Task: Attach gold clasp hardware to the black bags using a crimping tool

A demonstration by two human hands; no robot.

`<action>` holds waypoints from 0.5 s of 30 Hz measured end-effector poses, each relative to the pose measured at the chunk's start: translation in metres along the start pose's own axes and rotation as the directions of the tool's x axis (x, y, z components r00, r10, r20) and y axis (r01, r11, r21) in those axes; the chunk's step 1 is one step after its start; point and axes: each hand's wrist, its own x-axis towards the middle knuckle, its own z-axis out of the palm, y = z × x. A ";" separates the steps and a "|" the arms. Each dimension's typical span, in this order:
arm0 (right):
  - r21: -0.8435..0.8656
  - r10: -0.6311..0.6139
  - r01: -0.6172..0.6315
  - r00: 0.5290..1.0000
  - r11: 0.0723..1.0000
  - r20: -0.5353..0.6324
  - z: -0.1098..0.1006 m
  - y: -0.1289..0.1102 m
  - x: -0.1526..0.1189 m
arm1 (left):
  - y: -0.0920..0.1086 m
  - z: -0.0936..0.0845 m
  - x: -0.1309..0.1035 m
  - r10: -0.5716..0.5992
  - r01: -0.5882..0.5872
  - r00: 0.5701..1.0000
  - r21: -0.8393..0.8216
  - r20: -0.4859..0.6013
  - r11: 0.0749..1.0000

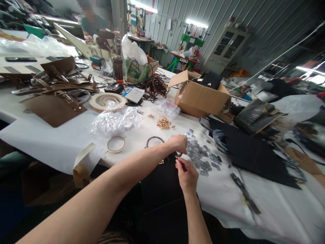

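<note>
Black panel held low, in front of the body, its upper end at the near edge of the tabletop. A curved, dark handle is seen at that upper end, partly hidden by the left forearm. The left hand is reached across to the near-left side of a spread of thin metal plates; its fingers are curled, but whether a plate is gripped cannot be told. The right hand is placed just below it, thumb and forefinger pinched on a small shiny piece over the right side of the panel's upper end. The piece is too small to be identified.

Beyond the left hand, a small heap of gold-coloured fasteners is noted on the tabletop, with a few scattered beside it. To the left, a tape ring is laid flat; behind it, a crumpled clear plastic bag and a wide pale roll. Brown leather pieces with buckles are spread at far left. Tangled dark cords are heaped farther back, near an open cardboard box in which dark items are held. To the right of the plates, a large black sheet is laid flat, with a grey coiled cord at its left end. A seated person is seen in the background, upper left.
</note>
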 end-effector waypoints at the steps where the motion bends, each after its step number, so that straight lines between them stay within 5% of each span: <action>1: 0.003 -0.006 0.006 1.000 1.000 0.003 0.001 0.001 0.000 | 0.001 0.001 0.000 -0.011 0.011 1.000 -0.009 -0.006 1.000; 8: 0.002 0.035 -0.035 0.997 0.999 0.067 0.004 0.011 0.012 | 0.003 -0.001 -0.013 -0.018 0.014 0.997 -0.050 -0.073 0.999; 15: -0.040 0.037 -0.031 0.985 0.999 0.169 -0.002 0.002 0.025 | -0.033 0.006 -0.061 -0.159 0.173 0.970 0.062 -0.182 0.983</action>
